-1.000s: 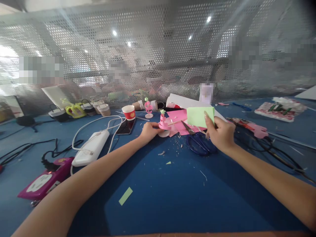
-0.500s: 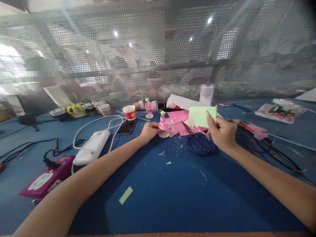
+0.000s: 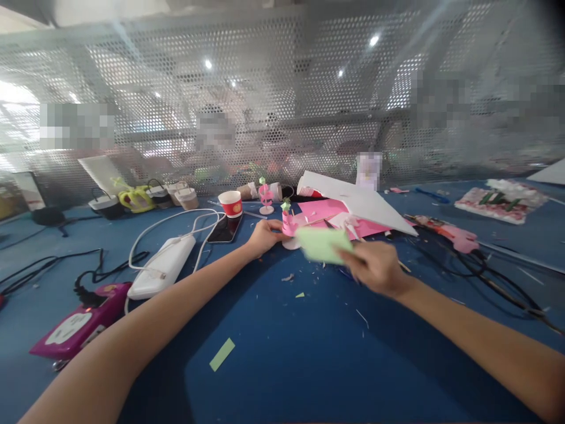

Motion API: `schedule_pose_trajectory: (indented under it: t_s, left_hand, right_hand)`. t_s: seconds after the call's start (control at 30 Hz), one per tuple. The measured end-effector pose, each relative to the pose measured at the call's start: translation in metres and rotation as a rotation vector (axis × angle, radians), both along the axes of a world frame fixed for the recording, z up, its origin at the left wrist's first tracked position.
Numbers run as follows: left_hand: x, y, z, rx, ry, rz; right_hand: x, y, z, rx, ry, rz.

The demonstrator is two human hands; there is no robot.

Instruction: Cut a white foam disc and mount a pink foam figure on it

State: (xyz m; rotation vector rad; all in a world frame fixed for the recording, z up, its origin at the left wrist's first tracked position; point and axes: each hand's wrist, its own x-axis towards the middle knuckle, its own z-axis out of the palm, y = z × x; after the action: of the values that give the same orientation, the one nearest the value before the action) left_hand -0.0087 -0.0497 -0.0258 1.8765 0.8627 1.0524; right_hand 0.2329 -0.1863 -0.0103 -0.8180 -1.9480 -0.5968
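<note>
My left hand (image 3: 265, 238) pinches the lower part of a small pink paper figure (image 3: 286, 225), which stands upright on a round white base and carries a green star-like top. In my right hand (image 3: 377, 268), smeared by motion, is a sheet of light green paper (image 3: 323, 244), held by its right end just beside the figure. Behind it lie pink paper sheets (image 3: 324, 207) and a large white sheet (image 3: 362, 197). The scissors are mostly hidden by my right hand and the green sheet. A similar pink figure (image 3: 266, 197) stands farther back.
A red and white paper cup (image 3: 231, 204) stands by a phone (image 3: 225, 229). Left are a white power strip (image 3: 163, 268) with cables and a purple box (image 3: 79, 324). A pink glue gun (image 3: 461, 235) lies right. A green strip (image 3: 222, 354) and scraps dot the blue table.
My right hand has swung left and down with the green sheet, bringing it beside the pink figure and uncovering more of the white sheet. My left hand keeps its hold.
</note>
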Motion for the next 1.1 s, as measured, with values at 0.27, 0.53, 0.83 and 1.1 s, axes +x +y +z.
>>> schedule_pose_trajectory:
  t_s: [0.27,0.53,0.83,1.1]
  left_hand:
    - [0.0,-0.001,0.002,-0.016,0.003,0.012]
    - [0.001,0.001,0.0,-0.02,-0.006,0.028]
    - [0.002,-0.004,0.005,-0.04,0.003,0.05]
    - [0.002,-0.008,0.003,-0.16,0.032,0.029]
  right_hand:
    - [0.002,0.002,0.008,0.151,0.121,-0.253]
    - [-0.005,0.0,0.008,0.147,0.063,-0.208]
    - [-0.003,0.001,0.008,0.102,-0.079,-0.034]
    - [-0.01,-0.003,0.004,0.008,-0.16,0.132]
